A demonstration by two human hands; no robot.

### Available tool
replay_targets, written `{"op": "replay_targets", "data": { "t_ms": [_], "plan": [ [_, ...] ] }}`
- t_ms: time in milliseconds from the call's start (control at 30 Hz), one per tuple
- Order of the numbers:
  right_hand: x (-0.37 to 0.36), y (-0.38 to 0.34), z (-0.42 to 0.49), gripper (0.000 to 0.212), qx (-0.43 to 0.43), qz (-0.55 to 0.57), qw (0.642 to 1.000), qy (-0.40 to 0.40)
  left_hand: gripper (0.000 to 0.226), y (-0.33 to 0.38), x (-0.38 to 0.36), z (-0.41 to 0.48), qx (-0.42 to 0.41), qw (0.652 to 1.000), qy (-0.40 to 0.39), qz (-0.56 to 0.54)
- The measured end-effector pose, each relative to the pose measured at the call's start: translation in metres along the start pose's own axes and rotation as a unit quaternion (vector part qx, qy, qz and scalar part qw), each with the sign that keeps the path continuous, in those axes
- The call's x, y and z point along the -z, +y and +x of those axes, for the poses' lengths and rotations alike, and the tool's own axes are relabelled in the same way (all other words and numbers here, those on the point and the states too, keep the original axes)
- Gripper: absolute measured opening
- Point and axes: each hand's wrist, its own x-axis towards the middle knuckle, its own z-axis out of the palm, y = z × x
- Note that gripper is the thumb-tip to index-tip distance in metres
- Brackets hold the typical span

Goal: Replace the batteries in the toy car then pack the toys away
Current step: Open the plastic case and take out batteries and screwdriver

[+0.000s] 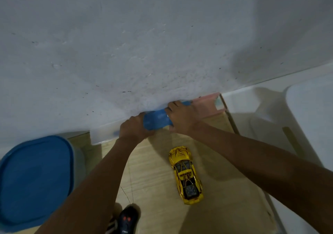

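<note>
The left hand (133,127) curls round the near end of a blue toy car (157,120), and the right hand (182,119) grips its far end, back of the hand up, thumb on the top edge. Both forearms reach straight out from 6 o'clock and meet at the foot of the wall (144,44). The blue car is smooth, rounded and blurred, with a small white mark too smeared to read. It is held just above the floor (156,179), touching the wall.

At 5 o'clock from the hands, a shiny gold toy car (185,174) lies on the floor. It has dark windows, and its nose points to 11 o'clock.

At 6 o'clock lies a black remote (127,221) with two red buttons; its small print is unreadable. At 9 o'clock of the left hand stands a clear box (102,134), at 8 o'clock a blue-lidded tub (34,179), at 2 o'clock a pink piece (207,104), and at 3 o'clock a white bin (310,122).
</note>
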Motion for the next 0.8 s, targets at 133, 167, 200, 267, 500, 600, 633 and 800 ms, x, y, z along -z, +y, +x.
{"op": "replay_targets", "data": {
  "t_ms": [133,167,200,267,500,600,633,800],
  "plan": [
    [0.010,-0.008,0.001,0.048,0.023,-0.062,0.997,-0.026,0.070,-0.008,-0.009,0.004,-0.043,0.998,0.032,0.015],
    [0.013,-0.009,0.002,0.047,0.030,-0.065,0.997,-0.029,0.070,-0.008,-0.010,0.004,-0.044,0.998,0.039,0.022],
    [0.016,-0.010,0.003,0.045,0.038,-0.070,0.996,-0.031,0.071,-0.008,-0.011,0.004,-0.046,0.998,0.043,0.028],
    [0.022,-0.010,0.003,0.041,0.059,-0.089,0.994,-0.035,0.074,-0.009,-0.013,0.005,-0.057,0.997,0.050,0.027],
    [0.029,-0.008,0.005,0.032,0.080,-0.111,0.990,-0.044,0.074,-0.010,-0.014,0.007,-0.074,0.995,0.060,0.023],
    [0.026,-0.008,0.004,0.029,0.084,-0.112,0.989,-0.038,0.073,-0.010,-0.014,0.007,-0.074,0.995,0.064,0.031],
    [0.026,-0.007,0.005,0.029,0.089,-0.110,0.989,-0.038,0.073,-0.009,-0.015,0.007,-0.074,0.994,0.066,0.035],
    [0.026,-0.002,0.007,0.030,0.101,-0.098,0.990,-0.026,0.077,-0.011,-0.017,0.008,-0.074,0.994,0.071,0.042]
  ]
}}
